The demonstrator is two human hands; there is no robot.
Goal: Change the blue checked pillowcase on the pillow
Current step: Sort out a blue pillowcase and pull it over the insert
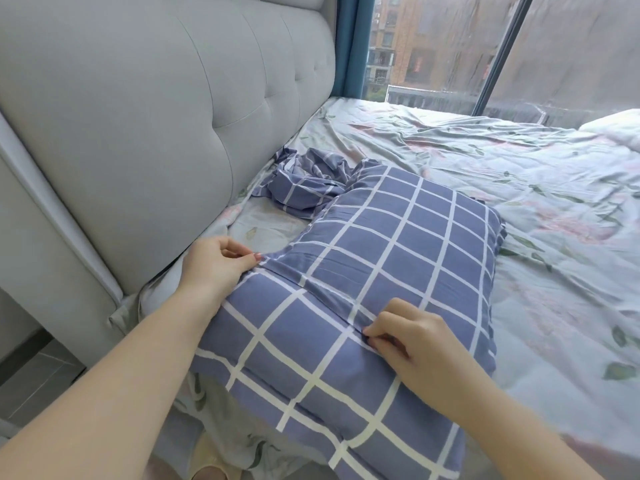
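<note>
A pillow in a blue checked pillowcase lies on the bed in front of me, its overlapping flap seam running across the middle. My left hand pinches the pillowcase's left edge at the end of that seam. My right hand pinches the fabric at the seam on the pillow's near right side. A second blue checked pillowcase lies crumpled beyond the pillow, next to the headboard.
A grey padded headboard rises on the left. The bed is covered by a wrinkled floral sheet stretching right toward a large window. A white pillow corner shows at the far right. Floor lies lower left.
</note>
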